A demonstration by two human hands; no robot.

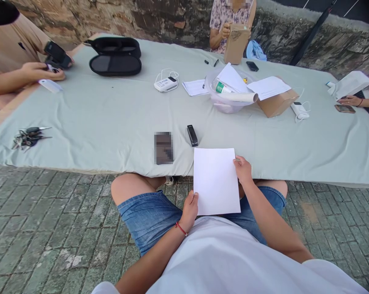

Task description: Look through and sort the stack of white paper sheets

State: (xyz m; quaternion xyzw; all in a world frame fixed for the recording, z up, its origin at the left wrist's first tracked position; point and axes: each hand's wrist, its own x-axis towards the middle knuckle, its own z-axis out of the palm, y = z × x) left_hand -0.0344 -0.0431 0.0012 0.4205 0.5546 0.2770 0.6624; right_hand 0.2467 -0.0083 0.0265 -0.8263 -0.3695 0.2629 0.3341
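A blank white sheet of paper (217,181) is held over my lap, its top edge overlapping the table's front edge. My left hand (190,208) grips its lower left side, thumb on top and the fingers mostly hidden. At the upper right side, my right hand (243,169) pinches the sheet's edge. Whether it is one sheet or a thin stack, I cannot tell. Just beyond the paper lies a black stapler (192,135). Left of that is a dark item (164,148), blurred out by pixels.
The cloth-covered table (110,118) carries keys (29,136), an open black case (115,57), a white corded device (166,83), a plastic basin (224,102) of papers, a cardboard box (278,102) and another white device (300,111). People sit left, right and opposite, handling things.
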